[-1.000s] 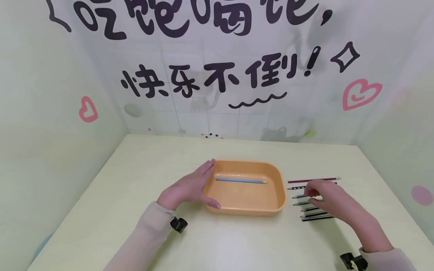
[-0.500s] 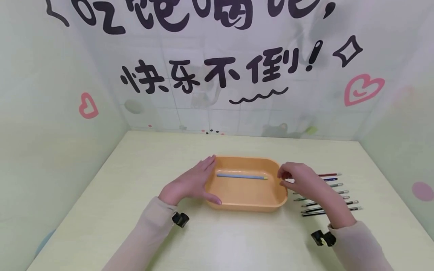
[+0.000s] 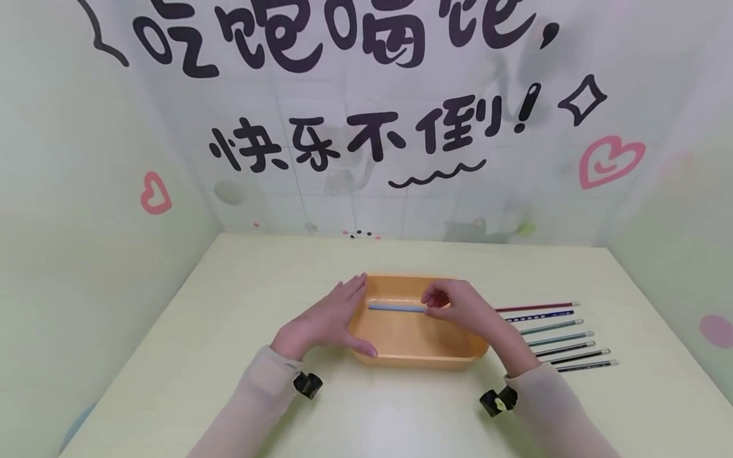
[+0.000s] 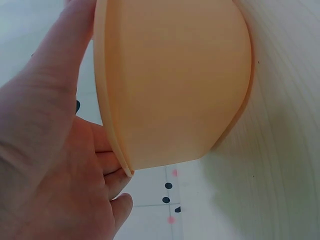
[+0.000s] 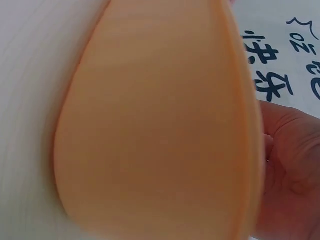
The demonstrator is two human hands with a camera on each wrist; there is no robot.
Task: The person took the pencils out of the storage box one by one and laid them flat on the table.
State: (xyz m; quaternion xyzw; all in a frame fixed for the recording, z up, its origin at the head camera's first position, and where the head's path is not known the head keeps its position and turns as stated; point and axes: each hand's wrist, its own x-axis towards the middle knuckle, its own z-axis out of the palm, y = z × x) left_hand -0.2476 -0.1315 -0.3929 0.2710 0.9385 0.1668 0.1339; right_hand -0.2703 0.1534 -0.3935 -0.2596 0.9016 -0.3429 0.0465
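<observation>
In the head view an orange plastic tray (image 3: pixel 395 362) stands in the middle of the table. My left hand (image 3: pixel 323 324) rests against its left end, fingers stretched along the back corner and thumb over the front rim. A light blue pencil (image 3: pixel 396 308) lies inside the tray. Over the pencil's right end is my right hand (image 3: pixel 460 308), reaching in across the tray's right side with bent fingers and hiding that end. Whether thumb and fingers pinch the pencil cannot be told. The tray wall (image 5: pixel 155 125) hides the fingertips in the right wrist view.
Several pencils lie in a row right of the tray, among them a red one (image 3: pixel 538 306), a dark blue patterned one (image 3: pixel 541 315) and a black one (image 3: pixel 590 366). A printed sheet (image 3: pixel 343 203) with lettering hangs behind the pale table (image 3: pixel 275 273).
My right hand has moved left from above the pencil row, past the tray's right rim, to the blue pencil. My left hand has stayed on the tray. The view has shifted slightly.
</observation>
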